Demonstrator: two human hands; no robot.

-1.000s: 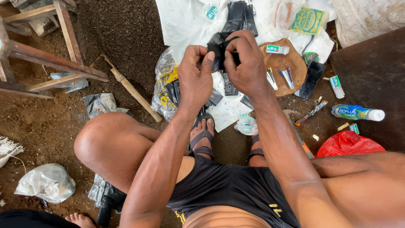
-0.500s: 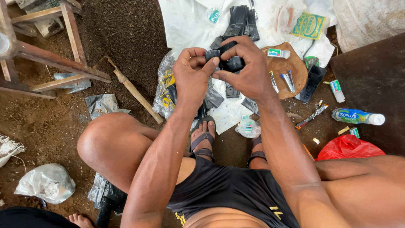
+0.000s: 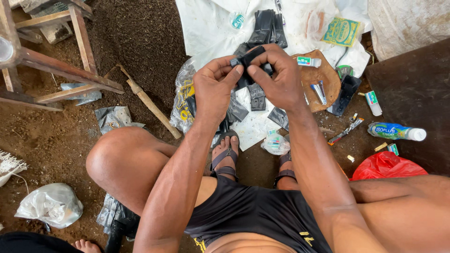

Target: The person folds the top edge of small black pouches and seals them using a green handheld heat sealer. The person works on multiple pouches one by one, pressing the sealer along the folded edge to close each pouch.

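Both hands are raised in front of me over the dirt floor, pinching one small black rubber piece (image 3: pixel 247 58) between them. My left hand (image 3: pixel 216 88) grips its left end with thumb and fingertips. My right hand (image 3: pixel 277 77) wraps over its right end from above. More black rubber pieces (image 3: pixel 268 26) lie on the white sheet (image 3: pixel 211 23) beyond my hands, and others (image 3: pixel 257 96) rest just below them. My knees and sandalled feet (image 3: pixel 225 154) show beneath.
A round wooden board (image 3: pixel 323 75) with small tubes lies right of my hands. A plastic bottle (image 3: pixel 396 131), a red bag (image 3: pixel 384 165), scissors (image 3: pixel 346 130), a wooden stick (image 3: pixel 149 104), a wooden stool frame (image 3: pixel 56 65) and a white bag (image 3: pixel 52 204) surround me.
Both hands with the black rubber piece have lifted slightly and shifted, the fingers re-gripping it. The view has moved a little.
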